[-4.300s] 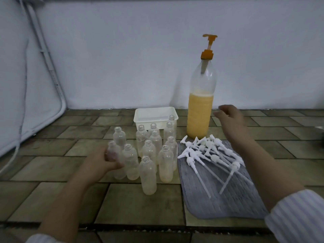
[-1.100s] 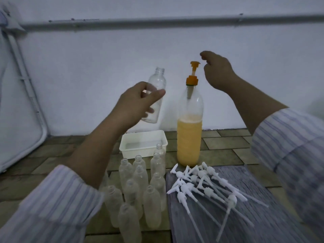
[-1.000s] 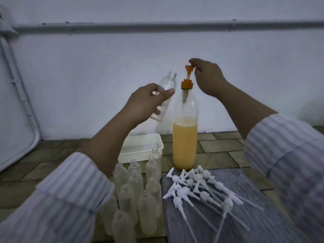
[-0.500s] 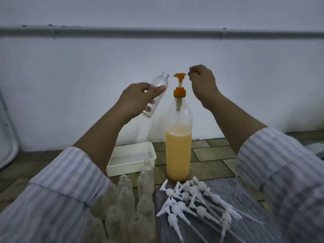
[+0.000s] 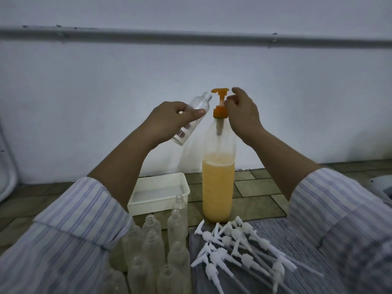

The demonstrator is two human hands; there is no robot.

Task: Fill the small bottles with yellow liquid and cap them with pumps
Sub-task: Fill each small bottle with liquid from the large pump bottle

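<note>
Left hand (image 5: 169,122) was closed round a small clear bottle (image 5: 192,118), empty and tilted so its open neck leaned toward the orange pump (image 5: 220,102) of the large bottle (image 5: 218,166); the neck sat just left of the pump's spout, apart from it. Right hand (image 5: 241,113) was up on the other side of that pump, fingers loosely curled just beside the stem; whether they actually touched or gripped it could not be told.

Nearest the camera, in front of the large bottle and to its left, a cluster of empty small bottles (image 5: 157,251) stood upright without caps, partly hidden by the striped left sleeve (image 5: 70,240). In front of it and to the right, a heap of white pumps (image 5: 239,249) with long dip tubes lay on a grey ribbed mat (image 5: 297,240), touching one another.

Standing upright on the tiled floor (image 5: 261,200), the large bottle was about half full of yellow liquid. Just left of its base sat a white rectangular tub (image 5: 159,194). Behind everything rose a pale wall (image 5: 127,81) with a pipe (image 5: 191,38) running across it above the pump.
</note>
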